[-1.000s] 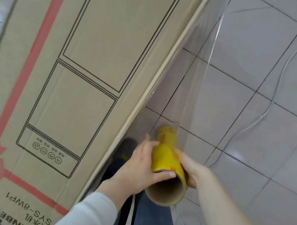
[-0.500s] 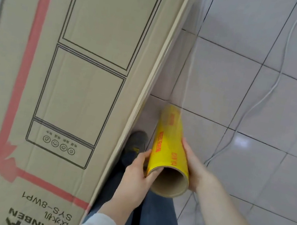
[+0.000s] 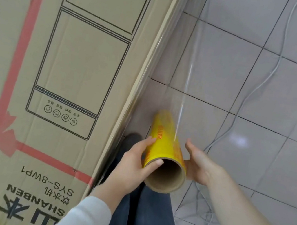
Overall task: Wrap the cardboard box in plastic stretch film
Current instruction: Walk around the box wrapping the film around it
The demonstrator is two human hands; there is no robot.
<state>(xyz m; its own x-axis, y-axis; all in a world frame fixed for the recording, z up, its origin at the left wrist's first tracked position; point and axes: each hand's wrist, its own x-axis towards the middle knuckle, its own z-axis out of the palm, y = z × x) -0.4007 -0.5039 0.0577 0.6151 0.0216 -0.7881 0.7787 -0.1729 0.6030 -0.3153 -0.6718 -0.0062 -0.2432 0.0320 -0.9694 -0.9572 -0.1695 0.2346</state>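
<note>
Your film roll (image 3: 166, 144) sits between both grips, in front of your legs. Its long axis is about upright, nearly parallel to the box's near edge, with the open cardboard core end towards you. Your left grip (image 3: 132, 164) holds the roll, thumb hooked over the core's rim and fingers laid along the yellow side. Your right grip (image 3: 201, 162) presses straight fingers against the opposite side and curls round nothing.

The cardboard box (image 3: 78, 63) stands on the tiled floor (image 3: 254, 147) to the left of the roll. Its corner edge is just beside your left grip, so the left is the nearer one. A sheet of stretch film (image 3: 170, 77) spans from the roll across to that edge.

Because the box lies to your left, I judge the roll must travel round that corner with its axis parallel to the edge. A white cable (image 3: 264, 79) trails on the floor to the right, and could catch your feet.
</note>
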